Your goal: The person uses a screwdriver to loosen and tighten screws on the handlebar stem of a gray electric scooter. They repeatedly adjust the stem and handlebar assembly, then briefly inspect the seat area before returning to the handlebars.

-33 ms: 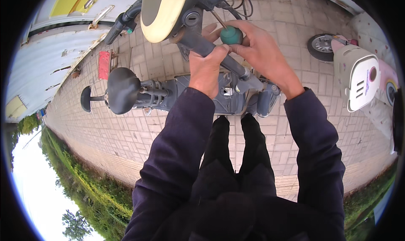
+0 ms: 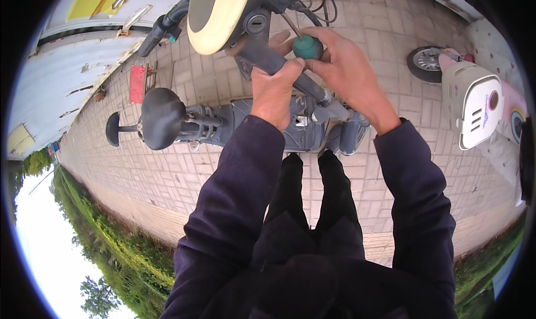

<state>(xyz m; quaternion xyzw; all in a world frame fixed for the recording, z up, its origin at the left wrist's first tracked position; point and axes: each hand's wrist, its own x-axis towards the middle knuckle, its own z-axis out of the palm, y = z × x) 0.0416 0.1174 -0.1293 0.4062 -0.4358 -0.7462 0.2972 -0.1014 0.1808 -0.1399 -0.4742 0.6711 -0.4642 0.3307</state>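
Observation:
A dark electric scooter stands sideways before me, its black steering column [image 2: 259, 53] slanting up to a cream-rimmed head [image 2: 229, 18]. My left hand [image 2: 273, 91] is closed round that column, with some of its fingertips showing on the far side. In my right hand [image 2: 353, 67] is a screwdriver [image 2: 307, 47], its rounded green handle between thumb and fingers. The thin metal shaft points up and left to the underside of the head, where the tip is hidden. Left of the shaft sits a round key lock [image 2: 257, 23].
The scooter's black saddle [image 2: 163, 118] is at the left, and dark cables [image 2: 328, 1] hang near the head. At the right stands a white-and-pink vehicle [image 2: 480, 106] beside a black wheel [image 2: 425, 63]. A red panel [image 2: 137, 84] stands near the pale metal wall [image 2: 67, 95].

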